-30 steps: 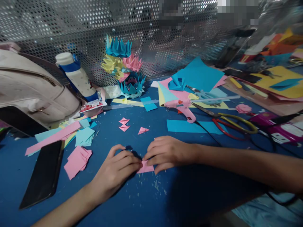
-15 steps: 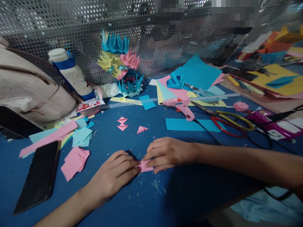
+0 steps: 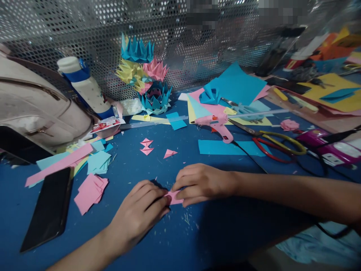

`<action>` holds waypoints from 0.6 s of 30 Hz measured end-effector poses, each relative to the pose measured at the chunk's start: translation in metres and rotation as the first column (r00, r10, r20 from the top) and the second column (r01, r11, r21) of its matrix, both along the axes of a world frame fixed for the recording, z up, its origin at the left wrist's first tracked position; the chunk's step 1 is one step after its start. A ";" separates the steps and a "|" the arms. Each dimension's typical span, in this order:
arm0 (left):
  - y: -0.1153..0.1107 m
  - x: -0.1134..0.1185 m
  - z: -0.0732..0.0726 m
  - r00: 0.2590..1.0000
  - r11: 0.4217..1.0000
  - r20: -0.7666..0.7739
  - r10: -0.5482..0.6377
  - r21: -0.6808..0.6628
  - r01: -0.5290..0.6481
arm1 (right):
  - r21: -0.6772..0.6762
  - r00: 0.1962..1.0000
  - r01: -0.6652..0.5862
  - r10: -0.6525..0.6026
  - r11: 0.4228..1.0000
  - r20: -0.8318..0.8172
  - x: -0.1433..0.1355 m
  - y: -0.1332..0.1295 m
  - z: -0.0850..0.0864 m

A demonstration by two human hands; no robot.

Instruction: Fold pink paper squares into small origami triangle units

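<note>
A small piece of pink paper (image 3: 175, 198) lies on the blue table between my two hands. My left hand (image 3: 142, 207) grips its left end, fingers bunched together. On the upper and right side, the fingers of my right hand (image 3: 199, 184) press the same paper, covering part of it. Small folded pink paper pieces (image 3: 146, 146) sit beyond my hands, with one folded triangle (image 3: 170, 153) apart from them. To the left is a stack of pink paper squares (image 3: 89, 194), below a pile of light-blue squares (image 3: 98, 162).
A black phone (image 3: 47, 210) lies at the left. Folded paper flowers (image 3: 155, 98), a bottle (image 3: 83, 84) and a bag (image 3: 42, 101) stand at the back. Rightward lie a pink glue gun (image 3: 216, 124) with its cord, scissors (image 3: 278, 143) and blue paper sheets (image 3: 239, 84).
My left hand has shifted slightly along the pink paper, its thumb now lower on it. My right hand stays nearly still. The whole view has moved a little.
</note>
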State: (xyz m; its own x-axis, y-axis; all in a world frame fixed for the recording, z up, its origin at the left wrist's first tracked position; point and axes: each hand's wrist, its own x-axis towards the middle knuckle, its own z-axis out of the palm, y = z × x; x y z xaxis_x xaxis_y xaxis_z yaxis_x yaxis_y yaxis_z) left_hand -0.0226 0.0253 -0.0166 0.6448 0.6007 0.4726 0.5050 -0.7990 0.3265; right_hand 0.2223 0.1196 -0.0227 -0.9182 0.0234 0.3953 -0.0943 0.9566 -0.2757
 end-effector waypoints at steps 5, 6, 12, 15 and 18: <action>-0.006 0.008 -0.002 0.997 0.995 -0.008 0.080 -0.054 -0.080 | -0.041 1.000 -0.006 0.005 0.999 -0.021 0.000 -0.001 0.001; -0.006 0.008 -0.002 0.995 0.993 -0.012 0.098 -0.066 -0.099 | -0.049 1.000 -0.003 0.002 0.999 -0.021 0.000 -0.001 0.001; -0.010 0.012 -0.002 0.988 0.984 -0.020 0.151 -0.092 -0.152 | -0.060 1.000 0.012 -0.012 0.998 0.011 0.000 -0.004 0.001; -0.010 0.013 -0.002 0.989 0.985 -0.023 0.145 -0.086 -0.147 | -0.060 1.000 0.016 -0.015 0.998 0.006 -0.001 -0.005 0.002; -0.011 0.013 -0.001 0.989 0.986 -0.028 0.146 -0.081 -0.147 | -0.060 1.000 0.015 -0.015 0.998 -0.006 -0.001 -0.006 0.003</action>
